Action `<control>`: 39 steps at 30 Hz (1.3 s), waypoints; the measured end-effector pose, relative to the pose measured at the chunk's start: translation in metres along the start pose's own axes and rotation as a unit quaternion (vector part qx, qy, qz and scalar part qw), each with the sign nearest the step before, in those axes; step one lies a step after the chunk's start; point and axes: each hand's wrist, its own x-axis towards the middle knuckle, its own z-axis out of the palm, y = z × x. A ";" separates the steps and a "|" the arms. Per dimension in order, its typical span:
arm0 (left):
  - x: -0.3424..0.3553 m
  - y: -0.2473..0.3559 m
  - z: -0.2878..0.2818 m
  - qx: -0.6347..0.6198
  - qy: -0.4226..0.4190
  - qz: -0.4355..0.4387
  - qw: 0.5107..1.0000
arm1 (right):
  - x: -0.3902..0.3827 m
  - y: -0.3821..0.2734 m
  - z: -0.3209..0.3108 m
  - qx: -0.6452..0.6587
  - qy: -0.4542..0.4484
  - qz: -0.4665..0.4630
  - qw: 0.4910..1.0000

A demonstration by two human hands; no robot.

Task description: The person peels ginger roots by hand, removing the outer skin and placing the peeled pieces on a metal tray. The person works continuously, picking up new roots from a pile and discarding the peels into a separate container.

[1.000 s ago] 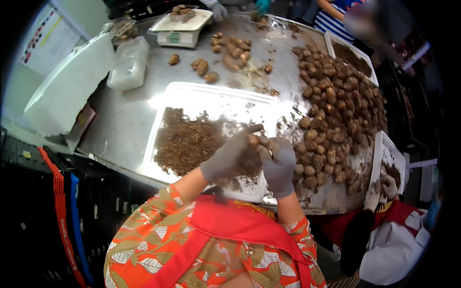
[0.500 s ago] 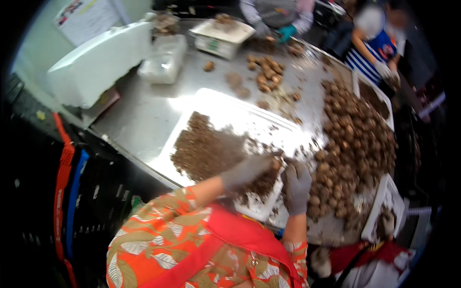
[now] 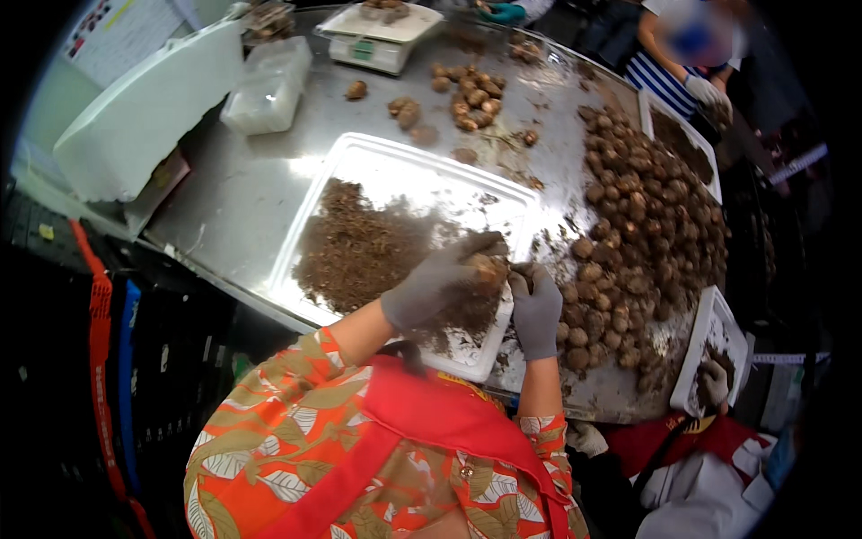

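Both my hands wear grey gloves and meet over the near right part of a white tray (image 3: 346,148). My left hand (image 3: 435,286) is closed round a brown, rough-skinned taro (image 3: 488,271), partly hidden by the fingers. At the taro's right end my right hand (image 3: 537,310) pinches with its fingertips; whether it grips only the skin there, I cannot tell. Beneath the hands, loose brown peelings and fibres (image 3: 359,242) are heaped in the tray. A big pile of taros (image 3: 651,225) lies on the metal table right of my right hand.
A smaller group of taros (image 3: 474,94) lies beyond the tray. At the back stand a white scale (image 3: 377,40) and clear plastic containers (image 3: 269,85). Co-workers' gloved hands (image 3: 705,90) work at far right, and a hand (image 3: 714,384) is over another white tray (image 3: 709,332) at near right.
The whole view has shifted, so the table sits higher and farther left. The left hand, smeared before, is clearer, and more of the taro shows between both hands, which stay together over the tray.
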 end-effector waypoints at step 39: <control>0.003 -0.005 0.004 0.176 -0.009 0.060 0.983 | -0.010 -0.060 0.004 0.190 0.019 -0.023 0.981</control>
